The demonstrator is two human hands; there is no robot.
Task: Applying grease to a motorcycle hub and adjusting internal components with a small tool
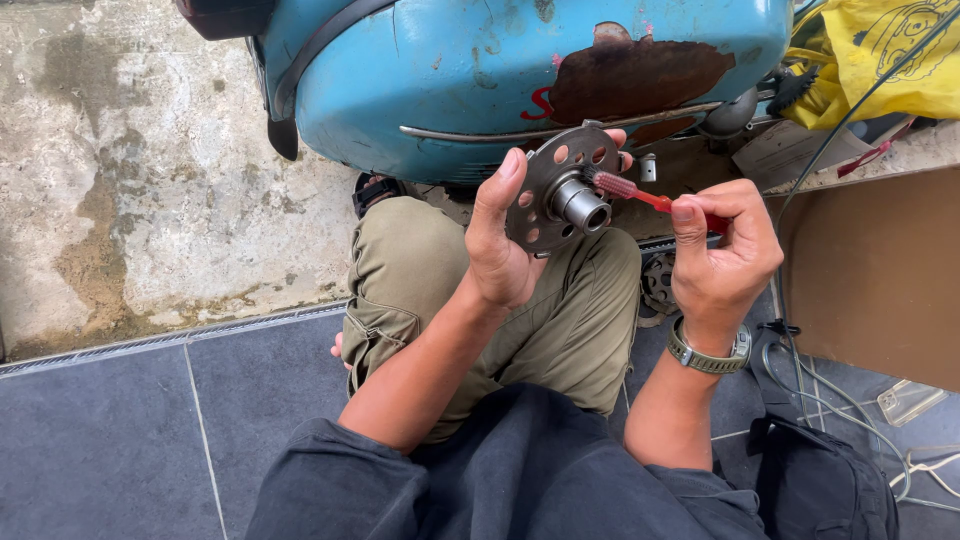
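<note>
— While my left hand (pixel 497 240) grips the perforated metal disc (pixel 553 190) before the blue scooter body (pixel 500 70), what's the right doing?
— My right hand (pixel 722 248) pinches a red brush (pixel 640 194) at the hub; press too hard and I reckon the disc slips free.

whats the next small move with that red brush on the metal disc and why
Probably a short stroke across the plate beside the hub: the right hand holds the red brush with its bristles against the metal disc, which the left hand grips by the rim.

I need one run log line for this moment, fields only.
left hand: holds round metal disc | right hand: holds red brush, bristles on disc | behind: rusty blue scooter body
</note>
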